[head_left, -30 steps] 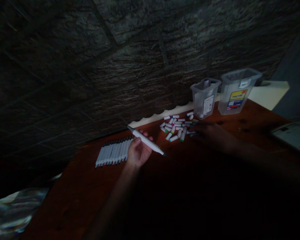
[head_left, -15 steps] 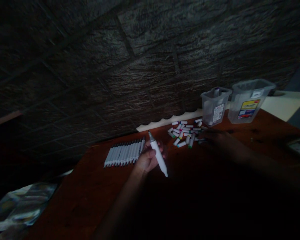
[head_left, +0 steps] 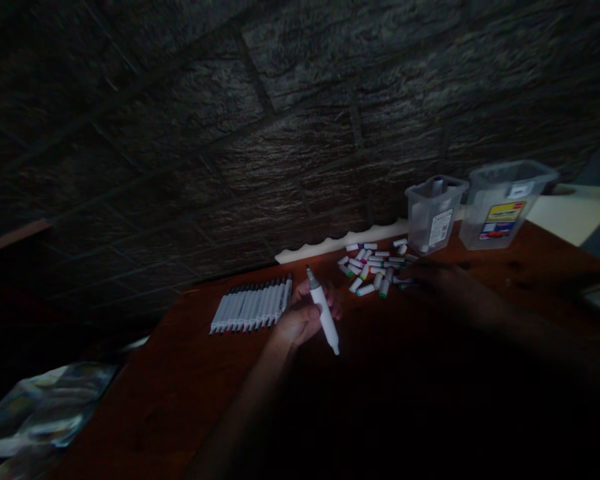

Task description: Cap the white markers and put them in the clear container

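Your left hand (head_left: 303, 321) grasps one marker (head_left: 325, 320), tilted, grey tapered end up, held over the counter (head_left: 155, 393) out from its back edge. Just beside it, toward the back left corner: a row of markers (head_left: 247, 307), side by side. Your right hand (head_left: 435, 280) is at the right side of the loose caps (head_left: 373, 270) near the back edge; too dark, can't tell if it grips one. Behind it, toward the back right corner: small tub (head_left: 430, 223), big tub (head_left: 505, 207).

Dark block wall (head_left: 290, 127), pale scalloped strip (head_left: 330, 244), wooden table (head_left: 155, 387), crumpled shiny sheet (head_left: 55, 407) (perhaps plastic)
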A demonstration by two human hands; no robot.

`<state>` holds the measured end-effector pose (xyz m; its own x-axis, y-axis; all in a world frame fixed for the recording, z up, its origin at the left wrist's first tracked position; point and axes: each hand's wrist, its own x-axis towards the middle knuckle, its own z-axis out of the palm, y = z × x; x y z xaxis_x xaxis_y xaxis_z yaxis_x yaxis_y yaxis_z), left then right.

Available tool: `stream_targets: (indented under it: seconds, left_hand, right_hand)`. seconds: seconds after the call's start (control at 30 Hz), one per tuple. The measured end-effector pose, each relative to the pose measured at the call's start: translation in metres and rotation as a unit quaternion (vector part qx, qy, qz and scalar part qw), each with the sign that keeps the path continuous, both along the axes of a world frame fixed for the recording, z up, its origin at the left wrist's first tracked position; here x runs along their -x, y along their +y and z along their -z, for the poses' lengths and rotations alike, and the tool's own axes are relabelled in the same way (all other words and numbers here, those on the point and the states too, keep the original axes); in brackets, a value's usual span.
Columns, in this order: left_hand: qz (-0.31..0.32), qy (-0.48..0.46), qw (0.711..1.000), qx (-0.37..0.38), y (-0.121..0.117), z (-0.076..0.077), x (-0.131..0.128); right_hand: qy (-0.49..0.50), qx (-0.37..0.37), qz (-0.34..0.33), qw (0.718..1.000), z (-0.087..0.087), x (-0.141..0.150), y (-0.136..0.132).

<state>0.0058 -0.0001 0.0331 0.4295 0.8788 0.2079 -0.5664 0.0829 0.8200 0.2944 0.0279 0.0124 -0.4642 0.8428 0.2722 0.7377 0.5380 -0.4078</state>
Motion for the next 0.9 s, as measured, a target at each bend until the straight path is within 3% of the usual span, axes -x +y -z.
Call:
stream_targets:
  seconds: [0.4,0.63,0.73,0.9]
  left_hand:
    - [0.018,0.043,0.999,0.001,0.0,0.005,0.004]
    - [-0.068,0.056,0.995,0.037,0.002,0.004,-0.001]
    - [-0.103,0.116,0.987,0.049,0.006,0.005,-0.009]
    - [-0.139,0.266,0.954,0.003,0.008,0.009,-0.02]
  right_hand:
    - [-0.002,-0.006,-0.012,1.0,-0.005,0.001,-0.003]
    - [-0.017,0.002,-0.01,1.0,-0.008,0.001,-0.004]
    - [-0.021,-0.002,0.007,1.0,-0.011,-0.001,-0.003]
    - [0.005,-0.022,0.057,0.998,-0.016,-0.003,-0.002]
